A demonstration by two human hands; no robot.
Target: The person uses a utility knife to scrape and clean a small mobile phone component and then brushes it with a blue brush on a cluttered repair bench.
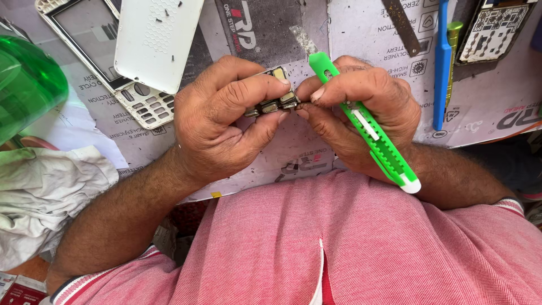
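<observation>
Held just above the table edge at the centre of the head view, a small metal-framed component (272, 97) with several shiny contacts sits pinched between the thumb and forefinger of the left hand (217, 118), which is clamped firmly on it; the right hand (361, 110) meets it from the other side, fingertips touching the part's right end, so the two hands are together. While it presses on the part, the right hand also grips a green and white utility knife (367, 127), its blade end pointing up and away from the body; whether the blade touches the part cannot be told.

Judging from what lies around, disassembly looks well under way: a white phone back cover (153, 39) lies off, resting partly on a keypad front frame (107, 62) to the upper left, with tiny dark screws scattered on the cover; a bare circuit board (492, 28) lies at the upper right, beside a blue tool (442, 62). Work on the small part appears unfinished, and nothing looks put back together.

A green translucent object (25, 85) and a white cloth (45, 192) lie at the left; the paper-covered table (485, 107) is underneath.
</observation>
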